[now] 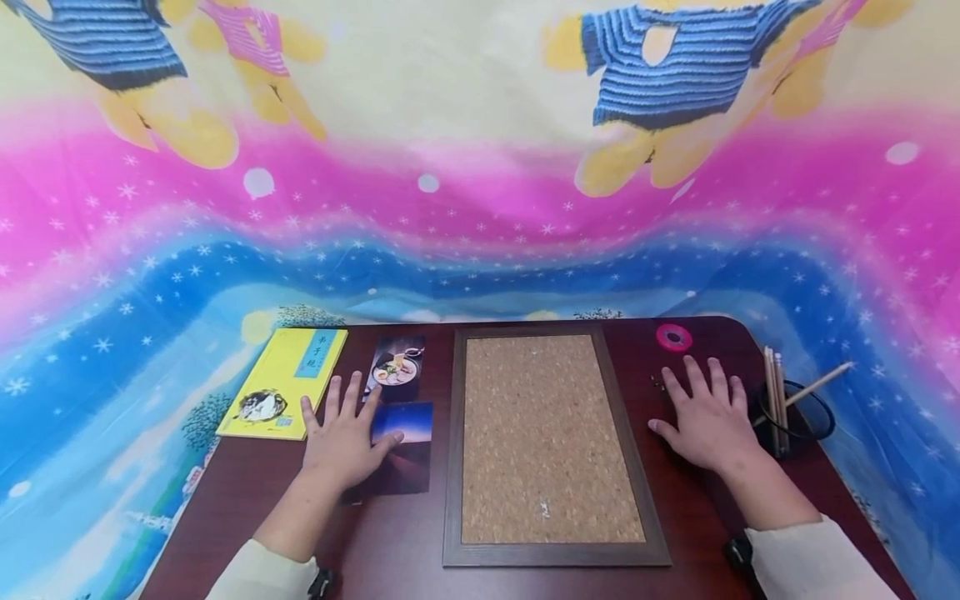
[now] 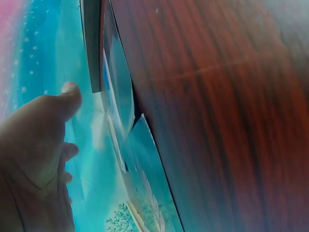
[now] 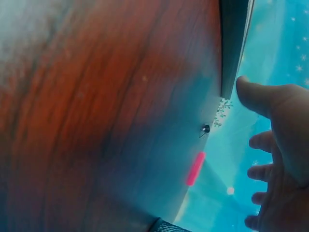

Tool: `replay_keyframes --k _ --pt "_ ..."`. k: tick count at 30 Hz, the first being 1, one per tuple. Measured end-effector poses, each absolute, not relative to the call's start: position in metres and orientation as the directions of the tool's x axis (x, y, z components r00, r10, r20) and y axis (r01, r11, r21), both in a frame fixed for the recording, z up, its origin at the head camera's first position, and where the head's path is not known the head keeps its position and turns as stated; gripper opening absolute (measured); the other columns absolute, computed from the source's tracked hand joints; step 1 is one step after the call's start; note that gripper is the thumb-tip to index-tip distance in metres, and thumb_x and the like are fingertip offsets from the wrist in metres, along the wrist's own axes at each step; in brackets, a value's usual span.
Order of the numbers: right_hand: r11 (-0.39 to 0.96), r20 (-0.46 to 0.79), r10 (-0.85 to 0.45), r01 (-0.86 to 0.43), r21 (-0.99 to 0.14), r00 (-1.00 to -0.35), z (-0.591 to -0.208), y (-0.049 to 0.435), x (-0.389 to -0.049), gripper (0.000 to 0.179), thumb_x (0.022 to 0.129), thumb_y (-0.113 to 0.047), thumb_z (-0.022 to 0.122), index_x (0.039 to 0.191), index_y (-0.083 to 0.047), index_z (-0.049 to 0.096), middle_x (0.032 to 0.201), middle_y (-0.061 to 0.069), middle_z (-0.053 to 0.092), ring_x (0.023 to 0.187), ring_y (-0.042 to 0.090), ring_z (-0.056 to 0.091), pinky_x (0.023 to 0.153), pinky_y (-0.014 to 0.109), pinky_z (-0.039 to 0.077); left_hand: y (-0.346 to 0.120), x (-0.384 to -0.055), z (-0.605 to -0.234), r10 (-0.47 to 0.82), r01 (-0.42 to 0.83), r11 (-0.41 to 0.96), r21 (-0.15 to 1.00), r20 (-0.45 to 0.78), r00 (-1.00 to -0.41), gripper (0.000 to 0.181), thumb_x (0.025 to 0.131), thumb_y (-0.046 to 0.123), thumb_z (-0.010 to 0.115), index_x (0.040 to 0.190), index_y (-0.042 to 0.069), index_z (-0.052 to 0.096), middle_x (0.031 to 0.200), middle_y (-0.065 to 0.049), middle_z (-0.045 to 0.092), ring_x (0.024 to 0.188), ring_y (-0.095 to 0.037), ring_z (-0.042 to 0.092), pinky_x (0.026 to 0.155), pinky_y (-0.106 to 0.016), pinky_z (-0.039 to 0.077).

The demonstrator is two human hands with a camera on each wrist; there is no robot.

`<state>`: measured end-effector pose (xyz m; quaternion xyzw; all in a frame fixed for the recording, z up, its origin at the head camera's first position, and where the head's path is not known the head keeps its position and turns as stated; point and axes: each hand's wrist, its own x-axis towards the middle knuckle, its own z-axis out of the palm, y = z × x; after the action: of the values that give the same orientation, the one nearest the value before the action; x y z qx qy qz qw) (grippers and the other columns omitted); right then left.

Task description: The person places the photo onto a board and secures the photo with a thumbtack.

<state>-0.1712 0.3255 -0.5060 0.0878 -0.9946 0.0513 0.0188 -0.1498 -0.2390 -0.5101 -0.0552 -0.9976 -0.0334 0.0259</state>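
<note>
My left hand (image 1: pixel 341 446), fingers spread, is over the left side of the desk and grips nothing. Under and beside it lie two photo prints: a bowl-of-noodles picture (image 1: pixel 396 367) and a dusk-sky picture (image 1: pixel 405 458), the latter partly hidden by the hand. A framed cork board (image 1: pixel 551 442) lies flat between the hands, with small white torn marks near its top and bottom. On its right, my right hand (image 1: pixel 712 429) is spread and holds nothing. Just past its fingertips are a pink ring-shaped roll (image 1: pixel 674 337) and a small dark metallic piece (image 3: pixel 206 129).
A yellow book (image 1: pixel 288 383) lies at the desk's left edge. At the right edge, a black mesh holder (image 1: pixel 813 421) contains several pencils (image 1: pixel 780 392), one leaning outward. Patterned cloth (image 1: pixel 480 208) hangs around the back and sides of the dark wooden desk (image 1: pixel 397 542).
</note>
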Motion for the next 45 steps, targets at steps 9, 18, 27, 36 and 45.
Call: replay_keyframes --k 9,18,27,36,45 --pt "0.982 0.028 -0.164 -0.166 -0.090 -0.986 -0.507 0.331 -0.184 0.085 0.093 -0.040 0.075 0.157 0.003 0.039 0.150 0.037 0.033 0.133 0.061 0.029 0.102 0.078 0.031 -0.250 -0.148 -0.510 0.091 0.093 0.992 0.086 0.025 -0.996 0.089 0.088 0.061 0.072 0.159 0.016 0.044 0.168 -0.022 0.023 0.153 -0.050 0.013 0.117 -0.076 0.004" --pt "0.972 -0.077 -0.139 -0.121 -0.203 -0.987 -0.509 0.336 -0.193 0.085 0.097 -0.041 0.070 0.158 0.007 0.033 0.145 0.041 0.039 0.129 0.061 0.038 0.100 0.075 0.040 -0.260 -0.144 -0.508 0.104 0.103 0.987 0.121 0.003 -0.995 0.085 0.090 0.058 0.072 0.158 0.016 0.045 0.166 -0.021 0.029 0.151 -0.049 0.023 0.115 -0.077 0.015" --pt "0.961 -0.095 -0.136 -0.108 -0.253 -0.986 -0.512 0.341 -0.205 0.082 0.099 -0.038 0.068 0.154 0.013 0.035 0.141 0.044 0.046 0.129 0.062 0.045 0.104 0.073 0.039 -0.279 -0.139 -0.506 0.165 0.164 0.971 0.174 0.011 -0.986 0.085 0.089 0.056 0.075 0.157 0.014 0.045 0.164 -0.022 0.032 0.149 -0.050 0.026 0.112 -0.079 0.021" --pt "0.948 -0.096 -0.128 -0.093 -0.306 -0.987 -0.513 0.342 -0.212 0.076 0.097 -0.032 0.072 0.151 0.011 0.042 0.119 0.033 0.065 0.110 0.051 0.063 0.093 0.069 0.048 -0.296 -0.136 -0.504 0.284 0.268 0.913 0.309 -0.007 -0.959 0.094 0.084 0.057 0.079 0.158 0.010 0.043 0.162 -0.023 0.035 0.146 -0.053 0.030 0.107 -0.078 0.031" --pt "0.938 -0.075 -0.129 -0.097 -0.334 -0.989 -0.518 0.343 -0.220 0.051 0.096 -0.025 0.073 0.133 0.008 0.061 0.095 0.016 0.069 0.085 0.033 0.065 0.079 0.058 0.053 -0.312 -0.137 -0.508 0.326 0.275 0.883 0.381 -0.074 -0.943 0.117 0.069 0.062 0.090 0.160 0.010 0.039 0.166 -0.021 0.027 0.151 -0.053 0.020 0.109 -0.077 0.030"
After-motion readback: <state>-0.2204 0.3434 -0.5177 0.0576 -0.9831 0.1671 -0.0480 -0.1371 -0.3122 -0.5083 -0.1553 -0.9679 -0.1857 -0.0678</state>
